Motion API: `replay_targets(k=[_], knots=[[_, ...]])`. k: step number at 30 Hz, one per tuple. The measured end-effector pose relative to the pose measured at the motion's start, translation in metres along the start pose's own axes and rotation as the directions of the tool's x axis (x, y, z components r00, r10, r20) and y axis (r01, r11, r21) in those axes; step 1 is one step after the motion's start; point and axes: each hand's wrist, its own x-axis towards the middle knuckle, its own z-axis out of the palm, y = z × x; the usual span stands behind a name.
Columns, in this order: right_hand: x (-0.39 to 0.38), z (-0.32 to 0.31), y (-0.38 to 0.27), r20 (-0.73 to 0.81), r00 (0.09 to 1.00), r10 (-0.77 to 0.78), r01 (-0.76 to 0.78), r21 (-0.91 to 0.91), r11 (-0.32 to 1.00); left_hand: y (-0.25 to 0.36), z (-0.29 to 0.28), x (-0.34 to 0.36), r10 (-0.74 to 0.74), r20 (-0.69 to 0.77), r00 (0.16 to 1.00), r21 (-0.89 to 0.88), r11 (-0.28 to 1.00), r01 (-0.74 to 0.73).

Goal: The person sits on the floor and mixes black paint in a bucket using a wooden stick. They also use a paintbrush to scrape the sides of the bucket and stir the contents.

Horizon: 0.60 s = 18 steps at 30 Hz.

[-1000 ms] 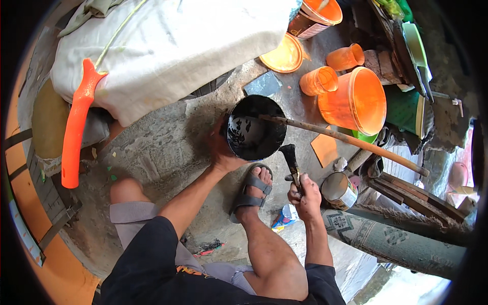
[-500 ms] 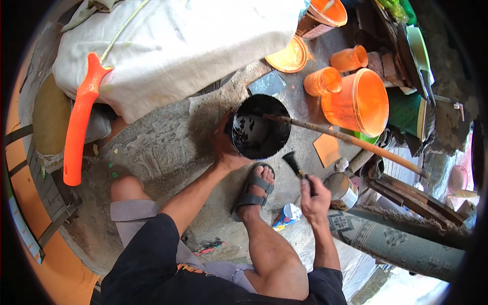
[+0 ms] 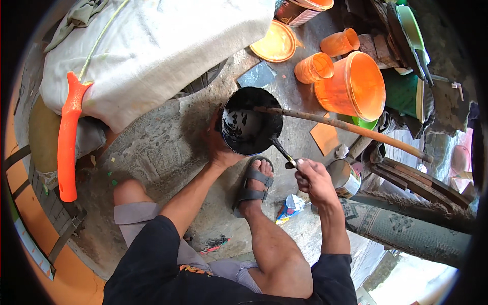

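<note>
A round can [image 3: 244,131] coated inside with black paint is gripped from the left by my left hand [image 3: 222,148], its fingers partly hidden behind it. A long wooden stick [image 3: 347,127] rests in the can and reaches out to the right. My right hand [image 3: 312,180] is closed on the handle of a black-stained paintbrush [image 3: 283,152], whose head is at the can's lower-right rim. Below the can are my sandalled foot and bare leg.
A white cloth [image 3: 157,46] covers a raised mass at top left, with an orange forked object [image 3: 68,162] on it. Orange buckets [image 3: 368,86], cups [image 3: 313,68] and a lid [image 3: 272,43] stand at upper right. An orange tile [image 3: 323,134], tin [image 3: 343,178] and rolled mat [image 3: 401,229] lie rightward.
The brush has moved up and left from beside the can to its rim, the right hand rising with it. The view has shifted slightly.
</note>
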Motion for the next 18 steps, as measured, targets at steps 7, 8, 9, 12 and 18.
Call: replay_targets(k=[7, 8, 9, 12, 18], knots=[[-0.004, -0.015, 0.005, -0.051, 0.992, 0.114, -0.113, 0.026, 0.993, 0.005, -0.004, 0.002, -0.054, 0.062, 0.997, -0.08, 0.995, 0.059], [-0.014, -0.012, -0.001, 0.017, 0.996, 0.083, -0.084, 0.056, 0.995, 0.007, -0.006, 0.004, -0.05, 0.053, 0.997, -0.083, 0.995, 0.054], [-0.01, -0.007, 0.0, -0.008, 0.996, 0.089, -0.088, 0.047, 0.995, 0.009, -0.007, 0.006, -0.046, 0.044, 0.998, -0.084, 0.995, 0.05], [0.018, -0.009, 0.002, -0.093, 0.987, 0.13, -0.129, 0.012, 0.992, 0.011, 0.003, 0.004, -0.044, -0.001, 0.999, -0.095, 0.995, 0.044], [-0.003, -0.02, 0.025, -0.152, 0.959, -0.24, 0.191, -0.281, 0.94, 0.002, 0.005, -0.003, 0.001, 0.014, 1.0, 0.049, 0.999, -0.002]])
